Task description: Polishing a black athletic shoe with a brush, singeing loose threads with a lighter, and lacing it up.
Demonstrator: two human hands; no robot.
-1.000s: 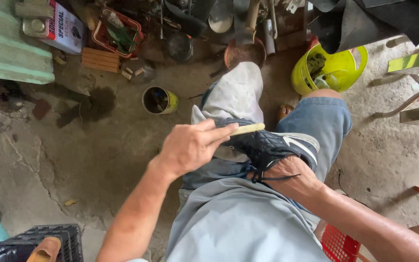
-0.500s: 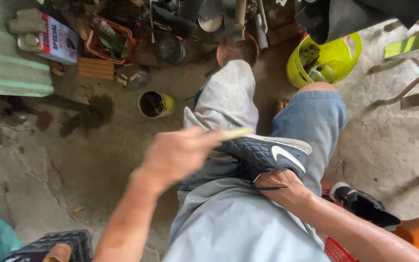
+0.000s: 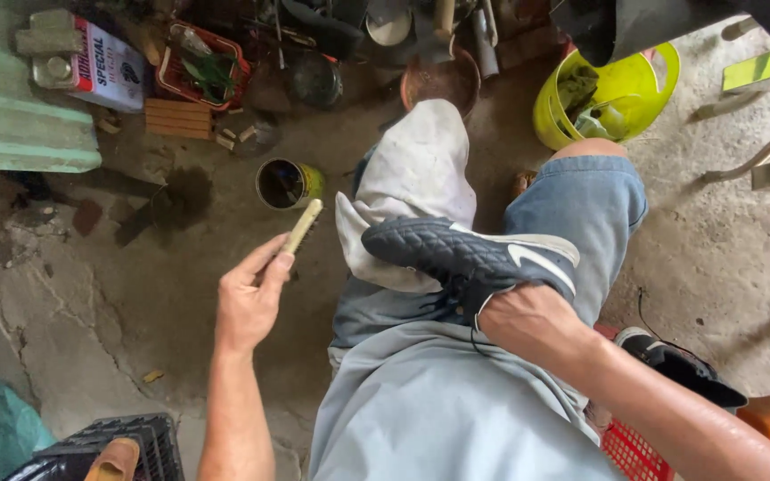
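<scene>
Black shoe on my lap, brush lifted off to the side

Nearest me, my right hand (image 3: 536, 325) is pushed into the opening of the black shoe (image 3: 474, 258), fingers hidden inside, so I cannot tell how they are set; the shoe rests across my thighs with its toe pointing left over the white cloth (image 3: 416, 191) draped on my knee. It looks light, with a soft quilted upper that would dent under a pinch, so I judge the firmer sole edge or the heel the better place to grip, the hand inside bracing it. My left hand (image 3: 251, 303) hovers apart from the shoe, thumb and fingers closed on the slim pale brush (image 3: 303, 225), stiff and easy to twirl. Farther out on the concrete floor (image 3: 100, 294) stands an open tin (image 3: 285, 183), then a yellow bucket (image 3: 661, 93).
</scene>
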